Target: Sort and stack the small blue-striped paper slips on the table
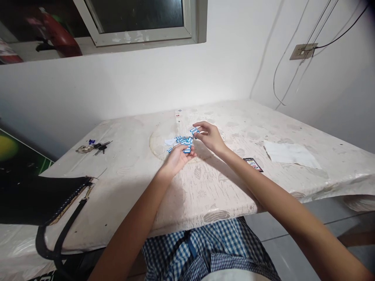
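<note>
1. Lying loosely piled near the middle of the patterned tablecloth (pixel 199 199): small blue-edged pieces (pixel 182 139), apparently paper or card, overlapping.
2. Clamped between thumb and fingertips of the right hand (pixel 208 136), just right of the pile: a raised blue-edged piece (pixel 193 131), too small to tell whether single or stacked.
3. Gripped between thumb and fingers of the left hand (pixel 176 158), at the pile's near side: a lower blue-edged piece (pixel 186 149), again impossible to count.
4. Judged as the step in hand: handling pieces a few at a time, one grip per hand.
5. Calling next, probably, for a light pinch and no brushing of the pile.
6. Farther right: a dark-bordered card (pixel 254 164), then a white sheet (pixel 290 154).
7. Farther left: keys (pixel 101 147) and a black bag (pixel 43 197).
</note>
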A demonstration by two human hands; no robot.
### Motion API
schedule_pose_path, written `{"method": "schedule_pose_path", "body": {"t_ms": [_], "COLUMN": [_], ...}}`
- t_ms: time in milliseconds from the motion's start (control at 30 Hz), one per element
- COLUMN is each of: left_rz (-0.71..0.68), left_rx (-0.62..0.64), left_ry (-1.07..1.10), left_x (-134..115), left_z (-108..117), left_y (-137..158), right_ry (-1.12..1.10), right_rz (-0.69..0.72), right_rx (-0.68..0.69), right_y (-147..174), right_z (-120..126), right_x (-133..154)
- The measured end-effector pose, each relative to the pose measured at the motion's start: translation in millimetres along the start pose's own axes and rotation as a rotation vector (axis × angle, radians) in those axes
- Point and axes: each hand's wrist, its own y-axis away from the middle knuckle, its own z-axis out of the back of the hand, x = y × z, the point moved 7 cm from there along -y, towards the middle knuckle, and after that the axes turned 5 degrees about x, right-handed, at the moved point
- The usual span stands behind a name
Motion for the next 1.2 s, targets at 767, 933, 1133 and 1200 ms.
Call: {"method": "schedule_pose_path", "body": {"t_ms": [767,933,1133,1200], "left_rz": [0.084,0.098,0.088,0.061], "left_rx": [0.000,-0.023,-0.080,-0.128], "left_ry": [-0.072,-0.041,0.096,0.147], "left_x": [6,6,6,3], "left_z": [-10,-9,3,8], "left_y": [4,4,-1,-1], "right_ry": [0.393,0.323,0.171,0.154], "right_rz": [0.261,0.212,0.252,0.243], "right_rx": [0.328,0.369,0.294,0.347], "right_y": [20,21,17,18], "right_z": [-30,-34,-25,-27], "right_x": [23,20,27,29]}}
